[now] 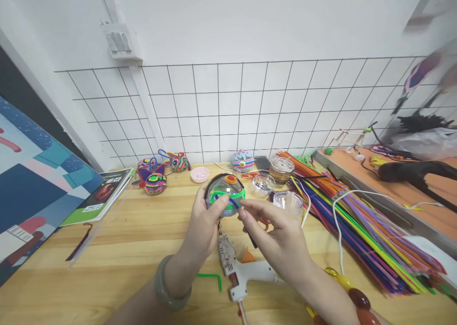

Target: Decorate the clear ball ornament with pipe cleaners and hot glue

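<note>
My left hand (205, 225) grips a clear plastic ball (223, 187) from its left side, thumb across the front. Black, orange and bright green pipe cleaner is fixed along the ball's surface. A purple pipe cleaner (233, 203) lies against the ball under my left thumb. My right hand (280, 239) pinches that purple strip between thumb and fingertips, just right of the ball, and its loose end hangs below. A white hot glue gun (232, 268) rests on the table beneath my hands. Beside it lies a bent green pipe cleaner piece (218, 277).
A large bundle of coloured pipe cleaners (357, 229) spreads at the right, with a white cable (337, 220) across it. Clear cups (287, 201) and a pink dish (199, 174) stand behind. Several decorated balls (155, 182) sit at the back. Books (100, 196) lie left.
</note>
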Motion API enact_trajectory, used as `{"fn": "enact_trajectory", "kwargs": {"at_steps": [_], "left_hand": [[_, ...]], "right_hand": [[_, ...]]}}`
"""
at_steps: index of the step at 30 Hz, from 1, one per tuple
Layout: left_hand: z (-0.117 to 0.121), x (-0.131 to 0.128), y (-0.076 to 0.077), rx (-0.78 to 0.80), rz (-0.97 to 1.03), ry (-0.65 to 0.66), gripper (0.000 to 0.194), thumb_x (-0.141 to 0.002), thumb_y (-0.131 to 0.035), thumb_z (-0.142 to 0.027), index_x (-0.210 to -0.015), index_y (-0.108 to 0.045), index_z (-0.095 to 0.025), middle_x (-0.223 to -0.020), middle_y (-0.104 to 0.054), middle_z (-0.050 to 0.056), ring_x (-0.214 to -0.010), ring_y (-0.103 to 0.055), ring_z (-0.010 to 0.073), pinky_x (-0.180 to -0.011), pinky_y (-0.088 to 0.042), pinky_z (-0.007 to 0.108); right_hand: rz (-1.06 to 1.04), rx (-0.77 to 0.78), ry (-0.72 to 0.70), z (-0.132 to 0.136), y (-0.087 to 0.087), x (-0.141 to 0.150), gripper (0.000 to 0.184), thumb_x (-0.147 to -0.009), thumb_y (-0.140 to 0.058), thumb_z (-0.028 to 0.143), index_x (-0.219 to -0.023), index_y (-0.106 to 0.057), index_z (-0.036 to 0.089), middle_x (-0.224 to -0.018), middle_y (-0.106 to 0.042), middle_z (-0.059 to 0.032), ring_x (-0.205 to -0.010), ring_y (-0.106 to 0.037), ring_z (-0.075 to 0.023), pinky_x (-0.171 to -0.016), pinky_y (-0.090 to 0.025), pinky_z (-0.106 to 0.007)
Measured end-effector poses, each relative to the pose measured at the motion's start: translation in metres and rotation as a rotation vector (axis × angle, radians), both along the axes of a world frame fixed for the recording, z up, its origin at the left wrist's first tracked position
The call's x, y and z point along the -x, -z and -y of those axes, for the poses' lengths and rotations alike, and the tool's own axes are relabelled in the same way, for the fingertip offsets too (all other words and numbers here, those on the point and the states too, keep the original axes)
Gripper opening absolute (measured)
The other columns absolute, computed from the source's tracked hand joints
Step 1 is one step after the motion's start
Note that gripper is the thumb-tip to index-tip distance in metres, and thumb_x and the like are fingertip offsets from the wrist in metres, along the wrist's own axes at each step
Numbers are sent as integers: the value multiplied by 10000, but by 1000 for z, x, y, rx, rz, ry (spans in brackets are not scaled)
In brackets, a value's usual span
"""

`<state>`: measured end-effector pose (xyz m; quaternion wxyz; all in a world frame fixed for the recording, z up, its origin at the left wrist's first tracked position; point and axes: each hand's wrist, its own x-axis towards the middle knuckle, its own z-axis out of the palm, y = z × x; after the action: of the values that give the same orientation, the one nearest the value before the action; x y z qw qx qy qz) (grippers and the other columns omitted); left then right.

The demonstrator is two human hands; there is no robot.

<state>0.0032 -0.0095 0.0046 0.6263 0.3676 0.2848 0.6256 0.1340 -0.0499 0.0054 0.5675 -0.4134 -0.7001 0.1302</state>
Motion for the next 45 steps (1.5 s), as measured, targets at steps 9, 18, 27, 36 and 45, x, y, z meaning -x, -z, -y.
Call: {"fn": "enact_trajectory", "kwargs": {"at_steps": [9, 18, 27, 36, 45], "left_hand": [[2, 0, 1, -47, -51, 16, 511, -679, -750, -232, -1133, -524, -165, -1043, -655, 64, -941, -614, 181, -859, -477, 308], [4, -3, 6, -82, -86, 97, 542, -707, -732, -213, -1194, -496, -176, -1170, -624, 97, -1075, -590, 229, -938, -459, 352], [6, 1, 1, -106, -49, 252, 478, -772, -686, -258, -1210, -515, -170, -1144, -644, 97, -1060, -607, 220, -917, -480, 321], [4, 0, 1, -66, -95, 156, 569, -657, -768, -226, -1178, -547, -173, -1209, -629, 113, -1154, -572, 275, -993, -447, 374], [-2, 4, 3, -132, -75, 155, 576, -679, -754, -237, -1206, -531, -176, -1224, -621, 117, -1157, -568, 280, -1018, -424, 408]], "right_hand": [[-112, 203, -92, 0, -3, 2, 167, -878, -579, 251, -953, -693, 154, -695, -681, -18, -509, -580, -110, -446, -482, -223], [-111, 321, -36, -1, -6, -1, 223, -878, -562, 332, -719, -595, 180, -529, -508, 48, -465, -466, -95, -441, -379, -211], [-126, 345, -16, -2, -10, -4, 223, -850, -561, 333, -686, -551, 183, -533, -472, 51, -470, -423, -92, -424, -316, -201], [-82, 285, -20, 0, -10, -5, 215, -878, -553, 312, -709, -580, 182, -557, -526, 33, -499, -468, -102, -451, -374, -211], [1, 74, -28, 8, -12, -2, 127, -900, -552, 219, -907, -665, 162, -676, -666, -2, -565, -563, -115, -541, -484, -224]]}}
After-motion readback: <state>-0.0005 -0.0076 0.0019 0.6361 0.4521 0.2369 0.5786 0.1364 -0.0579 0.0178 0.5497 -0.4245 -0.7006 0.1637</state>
